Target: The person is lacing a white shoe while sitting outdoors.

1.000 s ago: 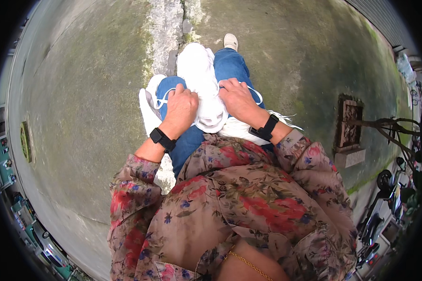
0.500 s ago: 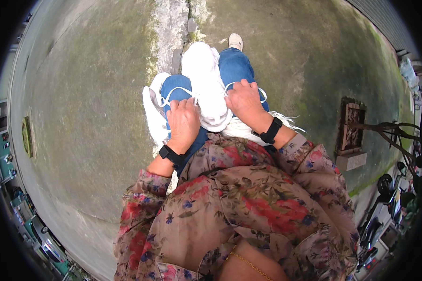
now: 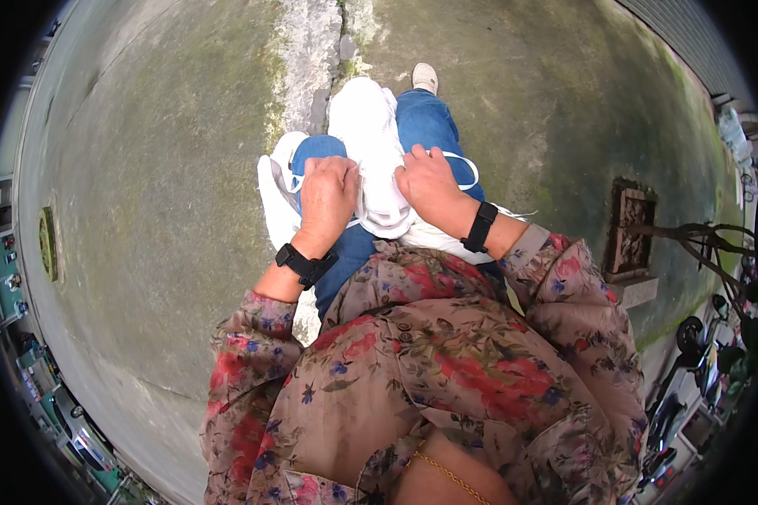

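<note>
A white sneaker (image 3: 369, 126) rests across my lap between my blue-jeaned legs, its toe pointing away from me. My left hand (image 3: 328, 192) is closed at the shoe's left edge, fingertips bent in around a white shoelace, mostly hidden behind them. On the opposite edge, my right hand (image 3: 432, 183) pinches the white shoelace (image 3: 474, 171), which loops out to the right over my thigh. Both wrists wear black straps. Beside my left knee is another white shoe-like item (image 3: 274, 202). More white material (image 3: 446, 242) with loose lace ends lies below my right hand.
Worn concrete ground (image 3: 177, 185) surrounds me, with a pale cracked strip (image 3: 303, 59) running ahead. To the right stands a brick-edged planter (image 3: 632, 231) with a bare-branched plant. Parked motorbikes (image 3: 691, 370) line the far right. A beige shoe (image 3: 425, 77) is on my outstretched foot.
My left hand has moved slightly away from me along the shoe, and my right hand has shifted a little left. The lace loop by my left hand shows less now.
</note>
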A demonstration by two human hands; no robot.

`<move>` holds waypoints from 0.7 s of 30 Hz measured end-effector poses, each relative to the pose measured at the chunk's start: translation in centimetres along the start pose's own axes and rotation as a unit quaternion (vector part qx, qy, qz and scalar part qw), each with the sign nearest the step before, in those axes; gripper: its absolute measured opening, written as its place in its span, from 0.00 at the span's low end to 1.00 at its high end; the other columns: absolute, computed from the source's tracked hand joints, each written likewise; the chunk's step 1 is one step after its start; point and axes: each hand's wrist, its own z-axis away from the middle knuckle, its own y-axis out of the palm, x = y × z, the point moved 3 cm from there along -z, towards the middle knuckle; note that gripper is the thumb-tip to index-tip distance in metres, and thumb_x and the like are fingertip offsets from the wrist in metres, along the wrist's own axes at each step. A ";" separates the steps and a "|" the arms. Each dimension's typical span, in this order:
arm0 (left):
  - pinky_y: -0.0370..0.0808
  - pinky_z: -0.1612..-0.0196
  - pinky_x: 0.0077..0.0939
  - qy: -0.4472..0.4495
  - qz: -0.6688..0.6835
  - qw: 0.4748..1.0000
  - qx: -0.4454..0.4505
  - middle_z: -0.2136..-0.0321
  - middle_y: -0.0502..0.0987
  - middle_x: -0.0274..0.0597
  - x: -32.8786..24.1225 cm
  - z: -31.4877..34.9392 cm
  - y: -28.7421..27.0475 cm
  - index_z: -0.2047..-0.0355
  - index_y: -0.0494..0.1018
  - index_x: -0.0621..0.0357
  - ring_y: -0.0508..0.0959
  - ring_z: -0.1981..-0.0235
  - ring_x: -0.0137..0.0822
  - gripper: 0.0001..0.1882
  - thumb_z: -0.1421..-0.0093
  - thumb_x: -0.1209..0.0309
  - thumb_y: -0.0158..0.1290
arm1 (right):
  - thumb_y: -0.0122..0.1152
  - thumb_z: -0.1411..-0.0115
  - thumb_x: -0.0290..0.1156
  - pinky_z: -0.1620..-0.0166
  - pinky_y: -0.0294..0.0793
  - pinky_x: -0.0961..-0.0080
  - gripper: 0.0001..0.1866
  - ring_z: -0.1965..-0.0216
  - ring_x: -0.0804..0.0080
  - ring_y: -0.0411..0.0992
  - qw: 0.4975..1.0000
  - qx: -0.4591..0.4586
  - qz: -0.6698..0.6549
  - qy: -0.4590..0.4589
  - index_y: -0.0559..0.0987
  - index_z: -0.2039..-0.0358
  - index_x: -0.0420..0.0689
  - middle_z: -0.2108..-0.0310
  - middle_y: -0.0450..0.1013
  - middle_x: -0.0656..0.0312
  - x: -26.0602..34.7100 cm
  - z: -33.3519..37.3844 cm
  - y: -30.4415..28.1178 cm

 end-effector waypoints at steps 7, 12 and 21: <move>0.67 0.65 0.33 0.115 -0.076 0.989 0.059 0.73 0.76 0.42 1.4 -0.9 0.7 0.67 0.75 0.58 0.69 0.66 0.45 0.13 0.56 0.78 0.53 | 0.54 0.56 0.25 0.62 0.59 0.65 0.03 0.64 0.63 0.64 0.993 -0.075 -0.091 0.019 0.75 0.77 0.43 0.71 0.67 0.61 -0.8 0.2 0.8; 0.67 0.66 0.33 0.081 -0.057 0.991 0.091 0.76 0.75 0.43 1.4 -1.4 0.6 0.66 0.76 0.57 0.68 0.68 0.43 0.13 0.56 0.77 0.54 | 0.50 0.41 0.31 0.64 0.67 0.73 0.08 0.69 0.65 0.71 0.854 -0.249 -0.423 0.173 0.70 0.71 0.39 0.73 0.72 0.59 -4.1 0.3 -7.4; 0.67 0.69 0.36 0.038 -0.014 0.995 0.087 0.80 0.73 0.46 3.5 -0.8 0.1 0.68 0.76 0.58 0.69 0.73 0.45 0.09 0.52 0.75 0.53 | 0.45 0.37 0.32 0.78 0.64 0.85 0.08 0.80 0.83 0.61 0.654 -0.420 -0.612 0.150 0.66 0.64 0.40 0.79 0.64 0.67 -8.0 2.0 -13.9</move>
